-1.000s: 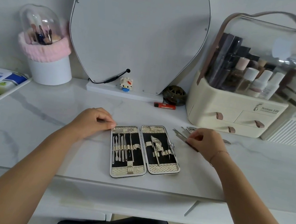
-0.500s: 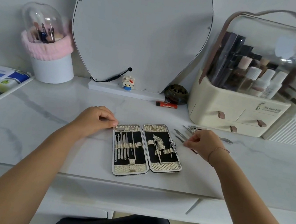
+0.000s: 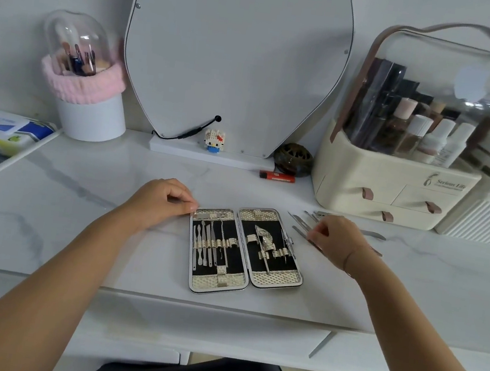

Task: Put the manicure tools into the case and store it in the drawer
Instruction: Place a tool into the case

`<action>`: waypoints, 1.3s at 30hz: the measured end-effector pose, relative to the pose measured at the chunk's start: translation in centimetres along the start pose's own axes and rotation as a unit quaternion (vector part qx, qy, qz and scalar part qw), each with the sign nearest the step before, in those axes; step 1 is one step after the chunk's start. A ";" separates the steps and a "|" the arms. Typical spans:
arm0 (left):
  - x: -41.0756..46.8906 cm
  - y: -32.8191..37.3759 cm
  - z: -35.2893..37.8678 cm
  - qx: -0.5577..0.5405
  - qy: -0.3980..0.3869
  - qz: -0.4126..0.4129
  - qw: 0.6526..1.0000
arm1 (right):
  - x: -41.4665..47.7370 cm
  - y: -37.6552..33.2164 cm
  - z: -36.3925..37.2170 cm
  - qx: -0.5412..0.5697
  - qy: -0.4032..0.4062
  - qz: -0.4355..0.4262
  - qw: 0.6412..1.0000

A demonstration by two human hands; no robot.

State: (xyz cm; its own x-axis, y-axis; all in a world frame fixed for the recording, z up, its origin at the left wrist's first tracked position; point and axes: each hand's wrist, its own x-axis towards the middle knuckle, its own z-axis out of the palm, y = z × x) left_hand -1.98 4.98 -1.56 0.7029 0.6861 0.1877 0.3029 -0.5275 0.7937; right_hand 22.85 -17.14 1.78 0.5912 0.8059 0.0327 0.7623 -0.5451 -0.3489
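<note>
Right now the manicure case (image 3: 246,251) lies open flat on the desk (image 3: 76,225), near its front edge, with several tools already under the elastic loops on both halves. My left hand (image 3: 159,202) rests curled at the case's far left corner, fingertips pinching or pressing its rim to steady it. My right hand (image 3: 334,239) is bent over the loose manicure tools (image 3: 300,225) fanned out just right of the case; I cannot tell whether it has actually gripped one yet. These tools are thin and slick, so a shallow pinch could let one slip and skid across the marble, or drag its neighbours along. Pushing a tool hard under a loop could also shove the case toward the desk's front edge if my left hand eases off.
</note>
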 end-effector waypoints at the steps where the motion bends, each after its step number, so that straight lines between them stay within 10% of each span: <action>1: 0.0 0.0 0.0 0.000 -0.001 0.000 1.000 | 0.0 0.1 0.0 0.047 0.006 -0.012 0.999; 13: 0.0 0.1 0.1 0.003 0.000 -0.009 1.000 | -1.0 -2.9 -0.9 0.440 -0.206 -0.040 0.873; 39: 0.0 0.1 0.0 0.009 -0.002 0.000 1.000 | 1.5 -3.1 0.6 0.283 -0.093 -0.061 0.953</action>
State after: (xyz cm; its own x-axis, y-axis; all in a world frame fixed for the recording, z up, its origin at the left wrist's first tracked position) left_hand -2.00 4.91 -1.49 0.7051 0.6844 0.1857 0.3142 -0.5363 0.7834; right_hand 21.25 -14.15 2.36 0.4101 0.9111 -0.0417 0.5276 -0.2743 -0.8040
